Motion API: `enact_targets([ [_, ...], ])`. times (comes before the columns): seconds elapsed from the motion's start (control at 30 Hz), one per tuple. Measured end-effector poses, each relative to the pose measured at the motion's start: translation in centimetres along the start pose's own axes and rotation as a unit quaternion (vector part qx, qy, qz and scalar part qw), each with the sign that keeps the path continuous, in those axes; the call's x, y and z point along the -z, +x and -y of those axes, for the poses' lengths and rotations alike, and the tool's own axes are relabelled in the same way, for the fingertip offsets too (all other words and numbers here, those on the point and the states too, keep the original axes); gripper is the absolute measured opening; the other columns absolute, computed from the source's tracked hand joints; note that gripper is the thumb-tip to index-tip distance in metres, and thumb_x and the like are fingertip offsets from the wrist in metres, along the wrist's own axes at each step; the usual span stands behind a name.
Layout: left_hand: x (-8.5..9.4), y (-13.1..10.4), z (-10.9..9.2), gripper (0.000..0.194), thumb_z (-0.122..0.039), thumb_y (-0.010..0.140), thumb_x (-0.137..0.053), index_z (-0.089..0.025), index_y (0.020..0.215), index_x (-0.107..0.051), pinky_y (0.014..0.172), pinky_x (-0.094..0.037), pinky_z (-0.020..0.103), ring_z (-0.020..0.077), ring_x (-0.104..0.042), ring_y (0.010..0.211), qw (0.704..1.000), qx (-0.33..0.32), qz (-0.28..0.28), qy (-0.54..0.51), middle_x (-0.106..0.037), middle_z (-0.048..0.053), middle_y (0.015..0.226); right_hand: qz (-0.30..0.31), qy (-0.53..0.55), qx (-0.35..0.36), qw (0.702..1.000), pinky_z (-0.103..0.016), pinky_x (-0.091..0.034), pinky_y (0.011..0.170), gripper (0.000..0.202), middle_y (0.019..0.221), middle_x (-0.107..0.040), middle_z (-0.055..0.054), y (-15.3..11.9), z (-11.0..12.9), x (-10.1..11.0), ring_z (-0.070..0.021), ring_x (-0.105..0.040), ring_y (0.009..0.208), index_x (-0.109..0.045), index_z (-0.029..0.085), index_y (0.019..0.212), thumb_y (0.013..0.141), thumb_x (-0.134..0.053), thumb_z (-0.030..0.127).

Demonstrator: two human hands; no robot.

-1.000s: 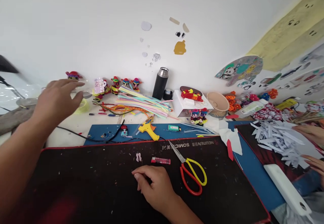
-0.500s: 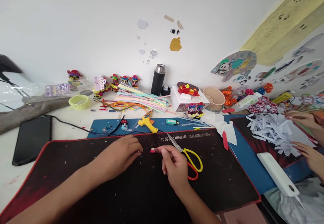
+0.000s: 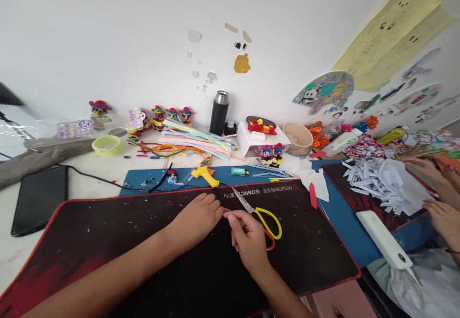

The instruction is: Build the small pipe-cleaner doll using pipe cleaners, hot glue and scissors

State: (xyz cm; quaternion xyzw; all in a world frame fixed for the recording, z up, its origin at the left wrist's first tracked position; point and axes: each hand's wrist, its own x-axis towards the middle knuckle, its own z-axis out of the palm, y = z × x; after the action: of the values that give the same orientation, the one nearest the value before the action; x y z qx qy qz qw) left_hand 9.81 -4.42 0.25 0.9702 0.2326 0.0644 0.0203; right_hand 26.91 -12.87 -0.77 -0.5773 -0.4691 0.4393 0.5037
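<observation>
Red lighter (image 3: 226, 209), mostly hidden, sits between right hand (image 3: 248, 236), fingertips pinching it, and left hand (image 3: 199, 216), curled, contents undeterminable; a rightward swing could knock the adjacent scissors (image 3: 250, 208).

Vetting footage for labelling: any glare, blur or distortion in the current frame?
Head view: glints on clear plastic at far left, wide-angle stretch toward the edges; same head view: soft light, left hand and right hand reasonably sharp.
</observation>
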Motion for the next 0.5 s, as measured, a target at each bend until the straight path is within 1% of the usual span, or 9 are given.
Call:
enact_targets([
  [0.1, 0.9, -0.5, 0.3, 0.012, -0.015, 0.102, -0.063, -0.018, 0.101, -0.074, 0.081, -0.048, 0.04, 0.0264, -0.064, 0.089, 0.999, 0.0, -0.024, -0.03, -0.074, 0.007, 0.094, 0.026, -0.032, 0.017, 0.999, -0.022, -0.032, 0.041, 0.046, 0.049, -0.049, 0.006, 0.2, -0.2, 0.2, -0.0105, -0.042, 0.041, -0.079, 0.017, 0.099, 0.102, -0.061, 0.059],
  [0.2, 2.2, -2.3, 1.6, 0.022, -0.018, 0.106, -0.054, -0.02, 0.094, -0.072, 0.085, -0.049, 0.041, 0.0257, -0.066, 0.088, 0.994, 0.058, -0.038, -0.088, -0.075, 0.006, 0.093, 0.048, -0.072, 0.034, 0.996, -0.023, -0.038, 0.046, 0.04, 0.052, -0.052, 0.005, 0.6, -0.3, 0.8, -0.012, -0.049, 0.044, -0.079, 0.018, 0.102, 0.105, -0.058, 0.052],
  [0.27, 3.0, -3.8, 3.2, 0.025, -0.026, 0.108, -0.05, -0.023, 0.099, -0.073, 0.089, -0.051, 0.041, 0.025, -0.068, 0.091, 0.98, 0.123, -0.072, -0.142, -0.076, 0.006, 0.094, 0.063, -0.105, 0.041, 0.992, -0.024, -0.042, 0.05, 0.037, 0.054, -0.056, 0.004, 0.9, -0.4, 1.0, -0.0134, -0.054, 0.047, -0.08, 0.019, 0.103, 0.105, -0.057, 0.048],
  [0.33, 3.4, -5.3, 5.2, 0.029, -0.037, 0.108, -0.049, -0.025, 0.097, -0.074, 0.088, -0.053, 0.04, 0.0263, -0.07, 0.093, 0.962, 0.195, -0.095, -0.167, -0.077, 0.006, 0.096, 0.078, -0.154, 0.055, 0.983, -0.025, -0.045, 0.053, 0.031, 0.058, -0.061, 0.003, 1.2, -0.4, 1.0, -0.0148, -0.058, 0.051, -0.081, 0.02, 0.108, 0.104, -0.059, 0.042],
  [0.37, 3.5, -6.0, 6.2, 0.03, -0.042, 0.106, -0.05, -0.025, 0.1, -0.074, 0.089, -0.054, 0.041, 0.0284, -0.071, 0.097, 0.953, 0.232, -0.102, -0.164, -0.078, 0.007, 0.1, 0.085, -0.184, 0.067, 0.977, -0.025, -0.047, 0.055, 0.029, 0.06, -0.065, 0.002, 1.4, -0.3, 0.9, -0.0156, -0.06, 0.053, -0.081, 0.021, 0.111, 0.103, -0.061, 0.04],
  [0.43, 3.5, -6.9, 8.0, 0.034, -0.048, 0.103, -0.051, -0.025, 0.112, -0.074, 0.095, -0.055, 0.044, 0.0326, -0.071, 0.109, 0.938, 0.293, -0.112, -0.149, -0.079, 0.01, 0.113, 0.098, -0.239, 0.095, 0.961, -0.026, -0.051, 0.061, 0.026, 0.068, -0.072, 0.0, 1.8, -0.2, 0.6, -0.0172, -0.065, 0.058, -0.081, 0.023, 0.115, 0.101, -0.063, 0.035],
  [0.5, 3.2, -7.5, 9.5, 0.04, -0.05, 0.102, -0.05, -0.024, 0.124, -0.071, 0.102, -0.054, 0.047, 0.0354, -0.069, 0.119, 0.931, 0.326, -0.111, -0.124, -0.076, 0.013, 0.124, 0.112, -0.28, 0.113, 0.947, -0.028, -0.055, 0.07, 0.026, 0.077, -0.078, -0.002, 2.2, -0.1, 0.2, -0.0194, -0.071, 0.066, -0.082, 0.024, 0.117, 0.101, -0.063, 0.033],
])
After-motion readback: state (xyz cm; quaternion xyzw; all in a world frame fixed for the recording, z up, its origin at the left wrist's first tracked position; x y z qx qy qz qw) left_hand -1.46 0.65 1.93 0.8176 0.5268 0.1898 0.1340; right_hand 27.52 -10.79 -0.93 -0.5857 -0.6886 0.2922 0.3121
